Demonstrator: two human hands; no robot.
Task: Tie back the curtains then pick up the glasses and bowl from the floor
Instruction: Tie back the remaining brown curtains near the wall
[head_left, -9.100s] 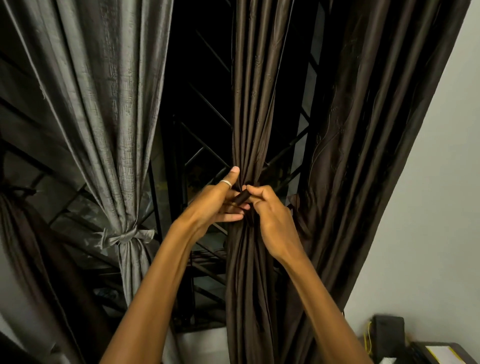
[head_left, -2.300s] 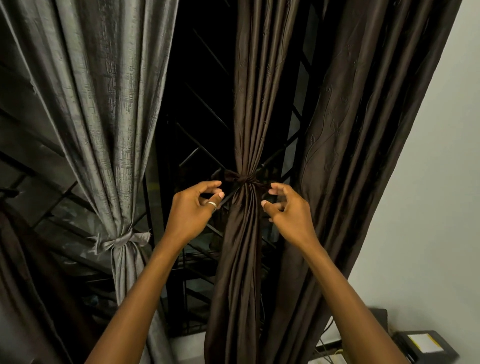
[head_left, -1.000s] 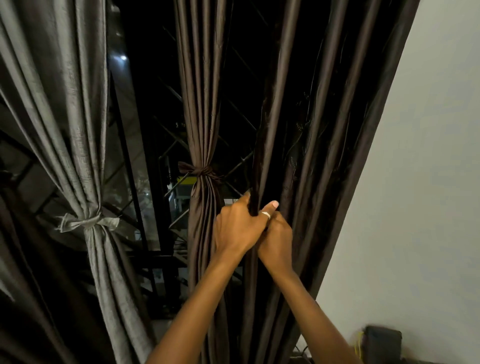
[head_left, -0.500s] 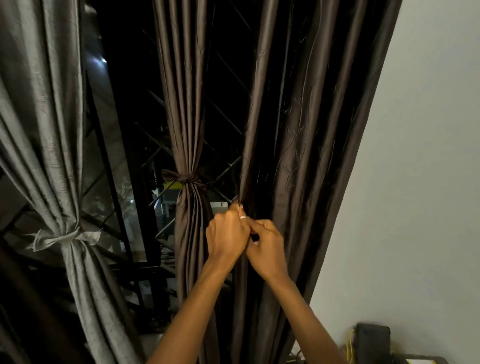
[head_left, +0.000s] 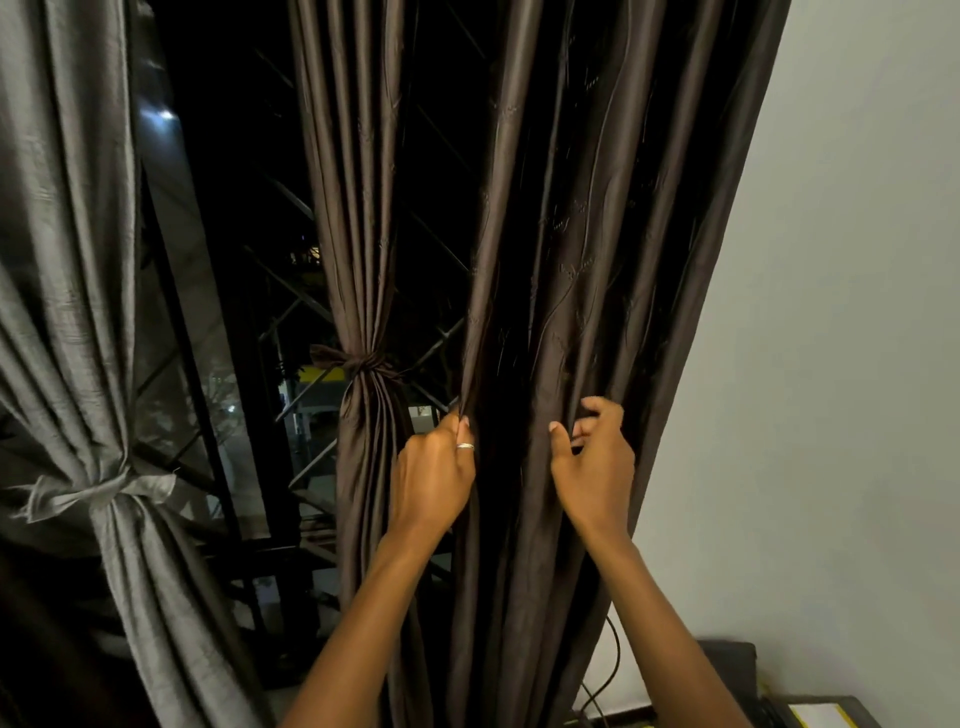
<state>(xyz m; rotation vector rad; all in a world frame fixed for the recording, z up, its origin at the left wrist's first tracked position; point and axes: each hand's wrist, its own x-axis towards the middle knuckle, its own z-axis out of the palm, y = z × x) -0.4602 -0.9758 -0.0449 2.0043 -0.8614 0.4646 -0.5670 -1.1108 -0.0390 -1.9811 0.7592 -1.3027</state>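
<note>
Untied dark brown curtain panel (head_left: 597, 260) hangs vertically, directly before both hands: left hand (head_left: 434, 478) pinches its left edge; right hand (head_left: 592, 462), fingers half-curled against right folds, hold unconfirmed.

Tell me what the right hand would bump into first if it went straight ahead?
The untied brown curtain. The right hand has its curled fingers right at its folds, maybe touching; depth is unclear.
</note>
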